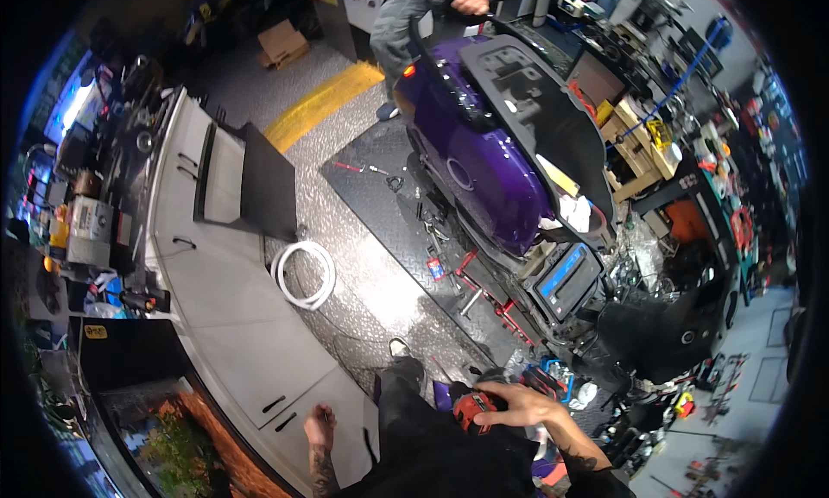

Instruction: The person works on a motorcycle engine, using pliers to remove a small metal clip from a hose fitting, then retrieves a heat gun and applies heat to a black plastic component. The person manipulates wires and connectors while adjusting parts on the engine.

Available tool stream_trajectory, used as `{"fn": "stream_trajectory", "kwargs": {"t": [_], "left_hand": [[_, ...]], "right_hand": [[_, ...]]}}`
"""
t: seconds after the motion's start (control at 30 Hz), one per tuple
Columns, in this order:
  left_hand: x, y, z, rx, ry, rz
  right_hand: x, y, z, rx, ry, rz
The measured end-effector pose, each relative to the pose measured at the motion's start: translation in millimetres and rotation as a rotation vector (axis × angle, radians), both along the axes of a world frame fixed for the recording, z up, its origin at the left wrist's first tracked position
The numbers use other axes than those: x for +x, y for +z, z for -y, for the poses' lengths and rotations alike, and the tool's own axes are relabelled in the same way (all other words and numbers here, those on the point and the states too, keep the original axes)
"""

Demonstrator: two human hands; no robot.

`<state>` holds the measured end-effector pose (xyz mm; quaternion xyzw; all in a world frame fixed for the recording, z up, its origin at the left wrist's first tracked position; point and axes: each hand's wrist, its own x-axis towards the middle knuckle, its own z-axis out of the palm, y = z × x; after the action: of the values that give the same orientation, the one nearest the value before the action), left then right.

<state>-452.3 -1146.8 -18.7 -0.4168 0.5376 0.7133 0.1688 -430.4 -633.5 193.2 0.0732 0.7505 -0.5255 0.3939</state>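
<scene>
My right hand [525, 406] is closed around a red and black cordless power tool [471, 408], held close in front of my body. Its working end is hard to make out against the dark clothing. My left hand [319, 426] hangs beside the pale cabinet doors, next to two black handles [280, 413]. Its fingers are curled in, and whatever they may hold is too small to see. Ahead of me stands a large vehicle with a glossy purple body panel [484, 179] and a black seat-like section [561, 110].
A coiled white hose [304, 274] lies on the metallic floor. Red-handled tools [509, 317] and a small can [435, 268] rest on a dark mat [380, 187]. A dark open panel [268, 179] juts from the cabinets. Another person [401, 23] stands beyond the vehicle; a planted tank [173, 446] is at left.
</scene>
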Motion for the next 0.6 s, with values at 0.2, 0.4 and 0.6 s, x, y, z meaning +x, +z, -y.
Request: {"fn": "stream_trajectory", "kwargs": {"t": [0.2,0.4,0.6], "left_hand": [[-100,-38,-26,0.052,-0.342,-0.022],[-161,-77,-85,0.024,-0.516,0.211],[-214,-77,-99,0.070,-0.477,0.199]], "right_hand": [[-92,-8,35,-0.251,-0.266,-0.031],[-145,-134,70,0.082,-0.569,-0.248],[-245,-275,73,0.162,-0.634,-0.243]]}}
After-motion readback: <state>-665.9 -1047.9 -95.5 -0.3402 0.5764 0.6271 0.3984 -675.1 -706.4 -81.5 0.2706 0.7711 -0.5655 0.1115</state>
